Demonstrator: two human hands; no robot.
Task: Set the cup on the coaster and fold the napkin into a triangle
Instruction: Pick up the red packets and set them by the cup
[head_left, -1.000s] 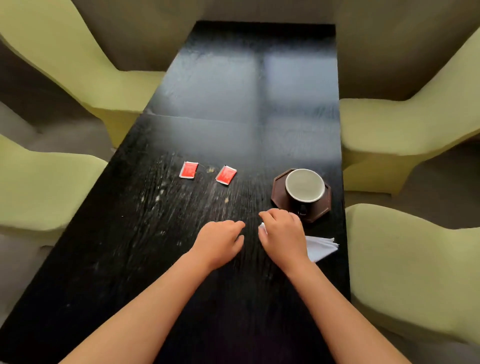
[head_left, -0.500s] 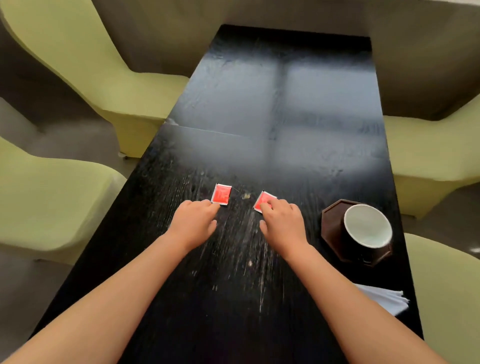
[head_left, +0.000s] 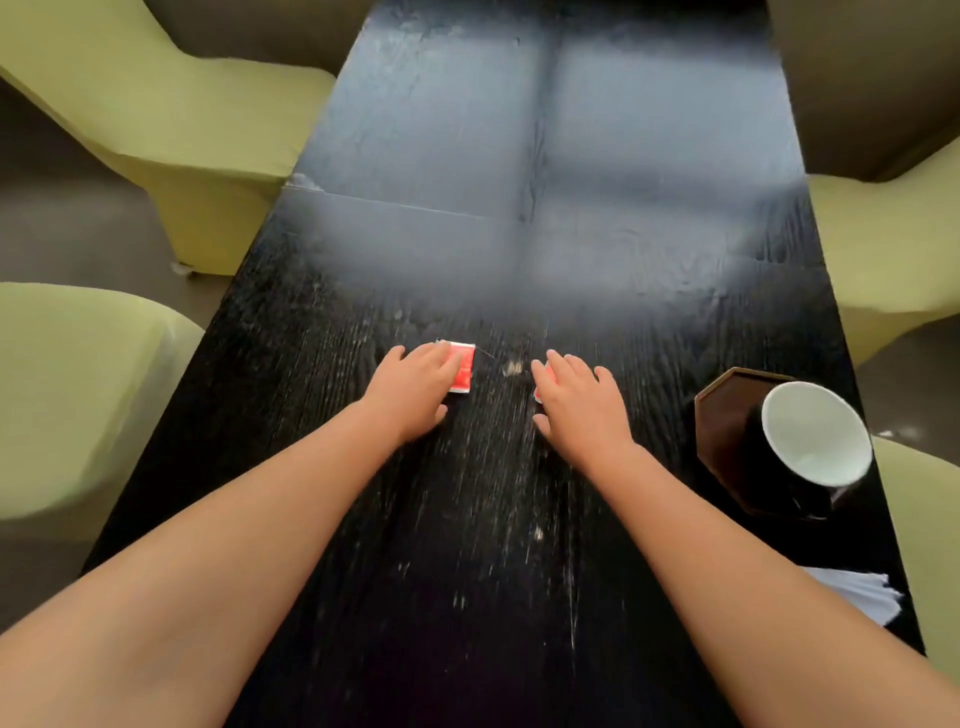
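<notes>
A dark cup (head_left: 810, 441) with a pale inside stands on the brown octagonal coaster (head_left: 727, 415) at the right of the black table (head_left: 519, 156). The white folded napkin (head_left: 857, 592) lies near the table's right edge, partly behind my right forearm. My left hand (head_left: 415, 389) lies flat with its fingers on a red sachet (head_left: 462, 366). My right hand (head_left: 576, 400) lies flat over a second red sachet (head_left: 539, 387), which shows only as a sliver. Both hands are well left of the cup.
Yellow-green chairs stand along both sides: two on the left (head_left: 171, 130) (head_left: 67, 395) and two on the right (head_left: 893, 249) (head_left: 930, 545). The table's right edge runs just past the coaster and napkin. Pale crumbs dot the wood between my hands.
Both hands left the napkin and moved forward onto the two red sachets. The view has shifted, so cup, coaster and napkin now sit lower right.
</notes>
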